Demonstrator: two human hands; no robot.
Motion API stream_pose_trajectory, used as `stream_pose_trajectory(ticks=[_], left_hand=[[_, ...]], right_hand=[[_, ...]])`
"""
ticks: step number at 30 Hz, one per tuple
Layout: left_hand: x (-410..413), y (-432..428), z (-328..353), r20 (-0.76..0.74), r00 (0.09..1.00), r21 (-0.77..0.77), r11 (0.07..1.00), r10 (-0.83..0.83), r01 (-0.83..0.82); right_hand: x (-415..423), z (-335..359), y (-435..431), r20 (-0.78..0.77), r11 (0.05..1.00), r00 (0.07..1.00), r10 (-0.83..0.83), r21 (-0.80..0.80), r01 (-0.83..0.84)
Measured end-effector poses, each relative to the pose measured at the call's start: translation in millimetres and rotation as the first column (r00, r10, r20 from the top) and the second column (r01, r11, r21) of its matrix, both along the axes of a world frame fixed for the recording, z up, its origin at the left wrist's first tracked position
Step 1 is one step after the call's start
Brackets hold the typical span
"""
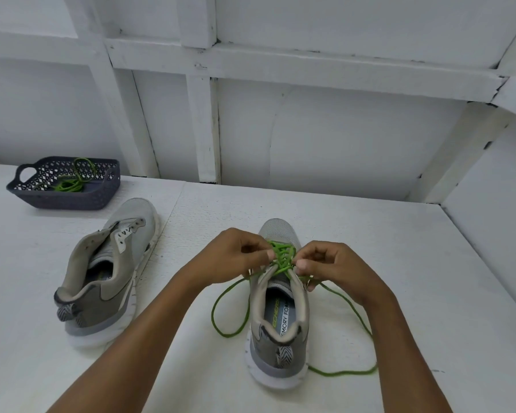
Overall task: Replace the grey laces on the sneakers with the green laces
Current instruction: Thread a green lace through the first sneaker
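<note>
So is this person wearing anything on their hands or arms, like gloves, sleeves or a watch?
No. The left hand and right hand are bare: no gloves, rings or watch show. The forearms are uncovered too, with no sleeve anywhere in view.

Worn on the person's head, a single wide-angle camera looks forward and steeply down across a white table [370, 234] toward a white panelled wall [325, 129]. It sits close to the work. Both forearms rise from the bottom edge, and the left hand [236, 257] and right hand [331, 263] meet just below centre, pinching the green lace [282, 254] on the near sneaker [280, 347], heel toward the lens. The other sneaker [111, 278] lies left of centre, and a dark basket [69, 201] sits farther back at the left. The wall's battens lean outward toward the frame's edges.
</note>
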State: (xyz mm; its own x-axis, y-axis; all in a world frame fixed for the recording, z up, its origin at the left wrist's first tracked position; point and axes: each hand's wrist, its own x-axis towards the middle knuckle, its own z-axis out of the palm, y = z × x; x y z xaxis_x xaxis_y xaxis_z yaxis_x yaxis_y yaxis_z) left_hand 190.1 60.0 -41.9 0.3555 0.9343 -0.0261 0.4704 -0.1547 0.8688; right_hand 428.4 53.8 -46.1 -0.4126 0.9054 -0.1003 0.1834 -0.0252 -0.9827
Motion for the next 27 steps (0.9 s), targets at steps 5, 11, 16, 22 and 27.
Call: stream_pose_trajectory(ticks=[5,11,16,22,27], left_hand=[[-0.3,-1.0,-1.7,0.024,0.999,0.057,0.997,-0.048,0.047],[-7.2,-1.9,2.8,0.103,0.987,-0.158,0.978,-0.124,0.139],[-22.3,-0.9,7.1,0.178,0.979,-0.248,0.958,-0.098,0.141],[-11.9,-3.4,0.1,0.036,0.980,-0.236,0.951,-0.196,0.199],[-3.6,-3.5,-5.7,0.020,0.991,-0.122,0.984,-0.131,0.132]], right_hand=[[-3.3,-8.3,4.8,0.072,0.997,0.997,0.034,0.072,-0.039],[3.0,-15.3,7.0,0.118,0.986,0.988,0.094,0.126,-0.109],[18.5,-14.3,3.9,-0.016,0.994,1.000,-0.019,0.110,0.021],[5.2,-13.8,0.4,0.104,0.989,0.984,0.142,0.015,-0.144],[-4.4,-19.2,2.5,0.111,0.993,0.989,0.093,0.059,-0.100]])
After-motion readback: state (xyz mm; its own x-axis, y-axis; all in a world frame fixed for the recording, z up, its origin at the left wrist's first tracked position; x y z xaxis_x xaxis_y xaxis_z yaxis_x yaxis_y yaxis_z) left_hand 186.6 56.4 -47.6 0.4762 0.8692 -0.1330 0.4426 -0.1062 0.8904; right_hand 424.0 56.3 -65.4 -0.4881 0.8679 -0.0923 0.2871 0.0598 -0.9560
